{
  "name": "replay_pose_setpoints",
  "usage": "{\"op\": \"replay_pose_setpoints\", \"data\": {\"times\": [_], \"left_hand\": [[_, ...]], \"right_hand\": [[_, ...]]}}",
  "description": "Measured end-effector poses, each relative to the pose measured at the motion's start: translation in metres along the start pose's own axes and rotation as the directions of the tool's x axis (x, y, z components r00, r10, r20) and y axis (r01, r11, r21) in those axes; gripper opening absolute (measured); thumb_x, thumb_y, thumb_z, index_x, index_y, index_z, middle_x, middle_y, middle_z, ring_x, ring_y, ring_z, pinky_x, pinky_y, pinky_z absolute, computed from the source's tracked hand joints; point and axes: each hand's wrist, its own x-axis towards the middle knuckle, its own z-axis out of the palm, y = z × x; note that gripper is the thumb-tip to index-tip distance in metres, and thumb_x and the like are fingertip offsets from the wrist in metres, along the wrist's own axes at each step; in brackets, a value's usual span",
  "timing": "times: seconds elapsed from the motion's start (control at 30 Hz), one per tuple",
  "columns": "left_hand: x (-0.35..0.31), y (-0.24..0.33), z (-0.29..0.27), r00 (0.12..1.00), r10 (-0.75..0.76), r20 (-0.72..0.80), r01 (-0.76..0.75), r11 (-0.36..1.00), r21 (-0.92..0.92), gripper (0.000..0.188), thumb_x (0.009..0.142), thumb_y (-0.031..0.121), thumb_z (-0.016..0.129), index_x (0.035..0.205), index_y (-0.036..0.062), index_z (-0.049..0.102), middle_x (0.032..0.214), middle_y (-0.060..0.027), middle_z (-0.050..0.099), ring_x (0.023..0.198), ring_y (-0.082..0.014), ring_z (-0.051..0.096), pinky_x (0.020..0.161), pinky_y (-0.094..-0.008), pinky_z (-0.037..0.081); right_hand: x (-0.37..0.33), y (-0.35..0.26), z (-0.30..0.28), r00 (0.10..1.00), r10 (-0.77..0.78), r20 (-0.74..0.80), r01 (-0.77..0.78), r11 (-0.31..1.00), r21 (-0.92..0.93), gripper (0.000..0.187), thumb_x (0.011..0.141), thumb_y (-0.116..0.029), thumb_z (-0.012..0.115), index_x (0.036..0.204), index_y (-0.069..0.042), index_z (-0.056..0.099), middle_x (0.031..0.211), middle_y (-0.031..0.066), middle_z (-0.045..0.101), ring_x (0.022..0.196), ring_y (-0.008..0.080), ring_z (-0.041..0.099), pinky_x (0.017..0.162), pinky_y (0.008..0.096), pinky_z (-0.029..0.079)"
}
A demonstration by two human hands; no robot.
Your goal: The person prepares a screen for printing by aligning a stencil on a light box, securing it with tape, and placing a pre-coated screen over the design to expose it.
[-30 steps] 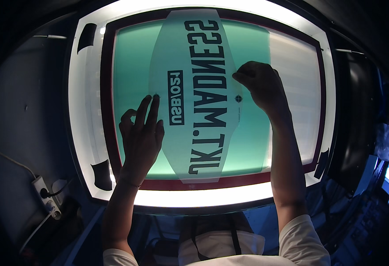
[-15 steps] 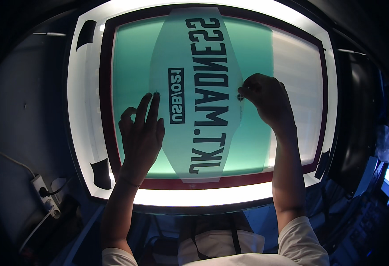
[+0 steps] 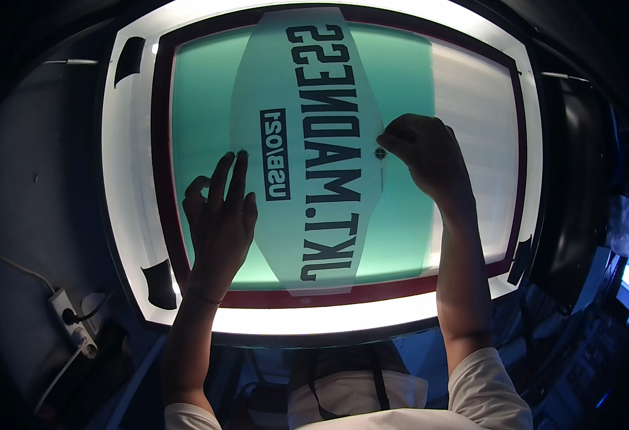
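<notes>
A translucent film sheet (image 3: 257, 229) with large mirrored dark lettering lies across a green-coated screen (image 3: 200, 93) in a dark red frame. My left hand (image 3: 218, 226) rests with fingers stretched, two fingertips at a small mark on the film's left corner. My right hand (image 3: 429, 154) is closed, thumb and forefinger pinched at the film's right corner. Just below those fingertips shows a round cross-hair mark (image 3: 380, 153). The fingers of the right hand partly hide the film's edge there.
The screen lies on a glowing light table (image 3: 329, 320) with a bright white border. Black patches (image 3: 159, 284) sit near its corners. A power strip (image 3: 74, 322) with plugged cables is at lower left. Right of the screen's green area is a pale uncoated band (image 3: 472, 143).
The view has shifted slightly, so the screen and film appear further left. My right fingertips have moved a little up from the cross-hair mark, showing more of it. My left hand stays at the film's left corner.
</notes>
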Motion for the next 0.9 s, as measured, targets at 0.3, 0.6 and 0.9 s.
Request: {"op": "replay_pose_setpoints", "data": {"times": [0.3,0.6,0.9], "left_hand": [[0.0006,0.0005,-0.001,1.0,0.006,-0.007,-0.006,1.0,0.005,0.058,0.086,0.018,0.063,0.141,0.0115,0.044,0.141,-0.0051,0.042,0.105,-0.0252,0.039,0.095,-0.0364,0.034],[0.0003,0.0022,-0.0011,1.0,-0.006,0.003,0.006,1.0,0.005,0.057,0.087,0.019,0.061,0.141,0.0124,0.043,0.141,-0.0049,0.042,0.106,-0.0256,0.038,0.097,-0.0368,0.034],[-0.0002,0.0017,-0.0005,1.0,-0.008,0.001,0.008,1.0,-0.001,0.056,0.087,0.019,0.061,0.14,0.0123,0.045,0.141,-0.0046,0.042,0.107,-0.0257,0.037,0.098,-0.0369,0.033]], "right_hand": [[0.0005,0.0055,0.0038,0.998,-0.038,-0.052,0.041,0.997,0.058,0.019,0.083,-0.019,0.065,0.085,-0.001,0.07,0.075,0.0117,0.071,0.069,0.0223,0.068,0.07,0.0349,0.051],[0.0013,0.0074,0.0028,0.998,-0.041,-0.041,0.043,0.997,0.059,0.019,0.082,-0.019,0.065,0.085,-0.001,0.071,0.077,0.0124,0.071,0.071,0.0229,0.069,0.069,0.0342,0.051],[0.0021,0.0082,0.0031,0.998,-0.045,-0.051,0.048,0.997,0.059,0.018,0.082,-0.018,0.066,0.084,-0.001,0.071,0.077,0.0122,0.071,0.069,0.0227,0.067,0.069,0.034,0.051]]}}
